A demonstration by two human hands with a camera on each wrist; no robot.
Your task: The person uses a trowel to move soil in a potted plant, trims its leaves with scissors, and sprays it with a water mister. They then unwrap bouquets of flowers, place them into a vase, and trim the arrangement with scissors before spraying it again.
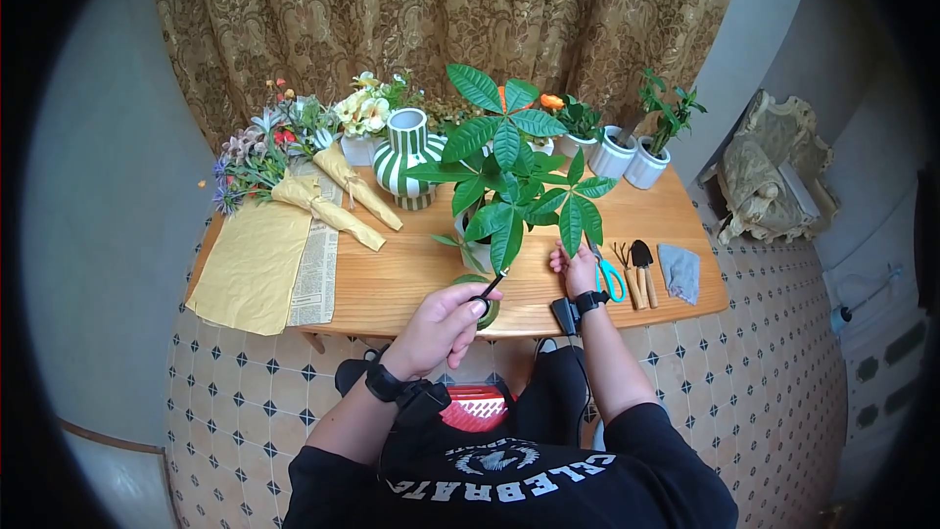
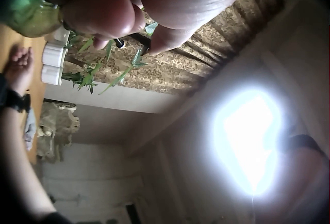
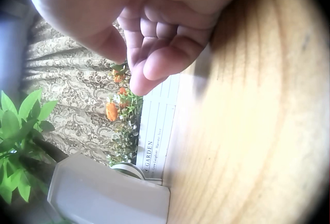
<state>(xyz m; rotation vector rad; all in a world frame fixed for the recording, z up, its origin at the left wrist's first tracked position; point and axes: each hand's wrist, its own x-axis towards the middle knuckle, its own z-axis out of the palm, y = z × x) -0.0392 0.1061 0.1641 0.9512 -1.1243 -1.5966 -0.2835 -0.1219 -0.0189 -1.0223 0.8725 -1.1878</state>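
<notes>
My left hand grips a spray bottle with a green see-through body and a slim black nozzle, held at the table's front edge. The nozzle points up toward the lower leaves of a potted plant with broad green leaves. Its pale pot stands on the table, mostly hidden by leaves in the head view. My right hand rests by the tabletop, fingers loosely curled around nothing, beneath a right-hand leaf. Turquoise-handled scissors lie right beside it.
Right of the scissors lie small wooden-handled garden tools and a grey cloth. Behind stand white pots and a green-striped vase. Kraft paper, newspaper and wrapped bouquets cover the left side.
</notes>
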